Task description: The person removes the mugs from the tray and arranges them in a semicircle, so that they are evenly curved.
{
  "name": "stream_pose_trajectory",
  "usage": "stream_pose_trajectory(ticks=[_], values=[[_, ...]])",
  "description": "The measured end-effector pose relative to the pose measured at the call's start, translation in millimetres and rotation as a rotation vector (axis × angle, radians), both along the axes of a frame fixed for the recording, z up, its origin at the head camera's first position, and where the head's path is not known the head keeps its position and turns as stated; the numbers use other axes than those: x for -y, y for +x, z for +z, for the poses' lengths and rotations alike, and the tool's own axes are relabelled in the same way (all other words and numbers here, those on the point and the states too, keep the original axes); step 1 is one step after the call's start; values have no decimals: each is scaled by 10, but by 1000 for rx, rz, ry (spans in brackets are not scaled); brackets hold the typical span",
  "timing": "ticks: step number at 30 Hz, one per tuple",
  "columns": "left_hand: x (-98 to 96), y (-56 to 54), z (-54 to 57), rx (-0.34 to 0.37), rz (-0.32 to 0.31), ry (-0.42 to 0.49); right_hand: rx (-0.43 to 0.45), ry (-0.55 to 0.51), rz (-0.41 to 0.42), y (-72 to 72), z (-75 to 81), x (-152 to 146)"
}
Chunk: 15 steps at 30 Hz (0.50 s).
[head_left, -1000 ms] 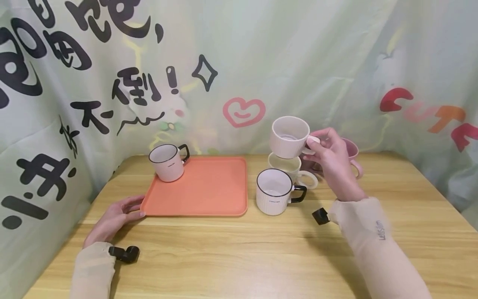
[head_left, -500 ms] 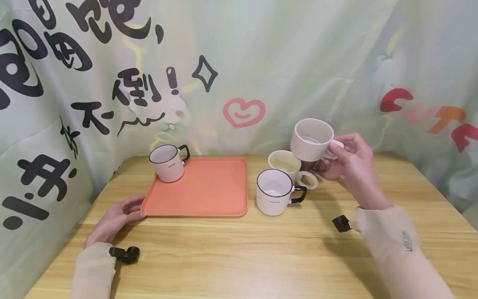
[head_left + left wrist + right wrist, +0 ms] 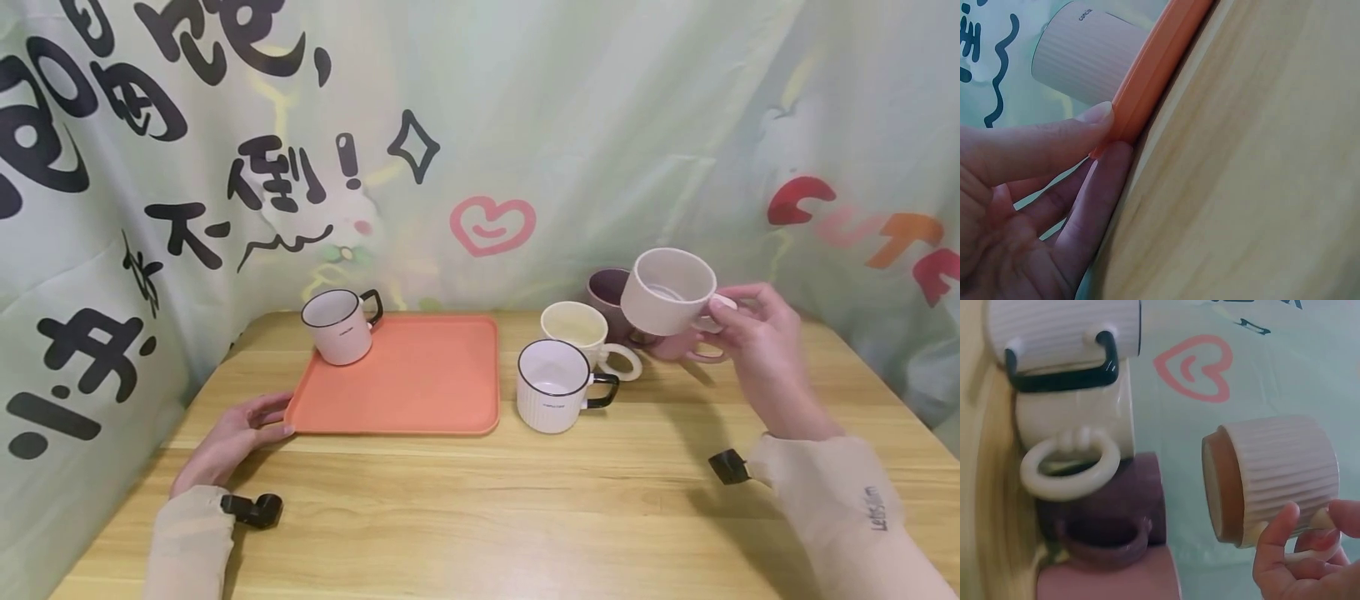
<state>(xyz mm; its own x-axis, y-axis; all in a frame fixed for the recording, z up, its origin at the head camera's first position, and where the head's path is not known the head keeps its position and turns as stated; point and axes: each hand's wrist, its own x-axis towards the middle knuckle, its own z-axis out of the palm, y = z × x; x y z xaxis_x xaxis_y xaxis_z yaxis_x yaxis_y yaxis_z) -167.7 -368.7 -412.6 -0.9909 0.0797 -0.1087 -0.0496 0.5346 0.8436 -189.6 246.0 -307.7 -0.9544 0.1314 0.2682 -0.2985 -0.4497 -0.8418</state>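
Observation:
In the head view my right hand (image 3: 768, 350) pinches the handle of a ribbed white mug (image 3: 663, 296) and holds it in the air. The right wrist view shows this mug's bare brown base (image 3: 1222, 487). My left hand (image 3: 236, 437) grips the near left corner of an orange tray (image 3: 420, 375), thumb on the rim and a finger beneath it in the left wrist view. A white mug with black rim and handle (image 3: 339, 333) stands on the tray's far left part. Below the held mug, a pink mug (image 3: 678, 343) is partly hidden.
Right of the tray stand a second black-rimmed white mug (image 3: 551, 396), a cream mug with a ring handle (image 3: 576, 325) and a dark purple mug (image 3: 609, 292), close together. A printed curtain (image 3: 600, 125) hangs behind the wooden table (image 3: 480, 517).
My right hand has carried the white mug to the right and slightly down, from above the cream mug to above the pink one. The purple mug has come into view. My left hand stays put.

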Motion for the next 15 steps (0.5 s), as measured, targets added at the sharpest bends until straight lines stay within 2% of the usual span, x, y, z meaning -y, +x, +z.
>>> stream_pose_trajectory(ticks=[13,15], values=[[-1,-1,2,-3,-7,-2,-5,-56,17,137,-131,-337],[1,1,0,-1,-3,2,8,-27,11,165,-148,-390]])
